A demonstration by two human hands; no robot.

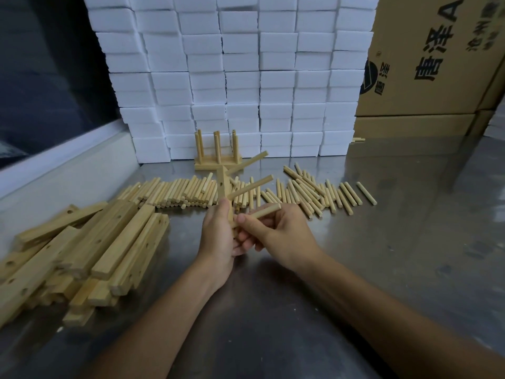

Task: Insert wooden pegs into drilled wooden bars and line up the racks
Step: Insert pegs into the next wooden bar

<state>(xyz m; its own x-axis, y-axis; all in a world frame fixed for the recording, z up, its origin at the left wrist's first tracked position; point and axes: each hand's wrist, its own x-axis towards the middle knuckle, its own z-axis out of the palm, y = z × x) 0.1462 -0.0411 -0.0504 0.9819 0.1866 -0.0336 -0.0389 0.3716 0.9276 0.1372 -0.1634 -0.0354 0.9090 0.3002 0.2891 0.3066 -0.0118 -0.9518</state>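
My left hand [218,231] grips the lower part of a drilled wooden bar [223,184], held nearly upright above the table. Two pegs stick out of the bar to the right, an upper one [248,160] and a middle one [250,187]. My right hand [276,231] pinches a third peg [262,211] with its near end at the bar's lower part. Behind, finished racks [217,160] with upright pegs stand against the foam wall. Loose pegs [175,194] lie in a long row across the table.
A pile of drilled bars [90,250] lies at the left on the steel table [382,255]. White foam blocks [240,77] are stacked at the back, cardboard boxes [431,64] at the right. More loose pegs [322,192] spread to the right.
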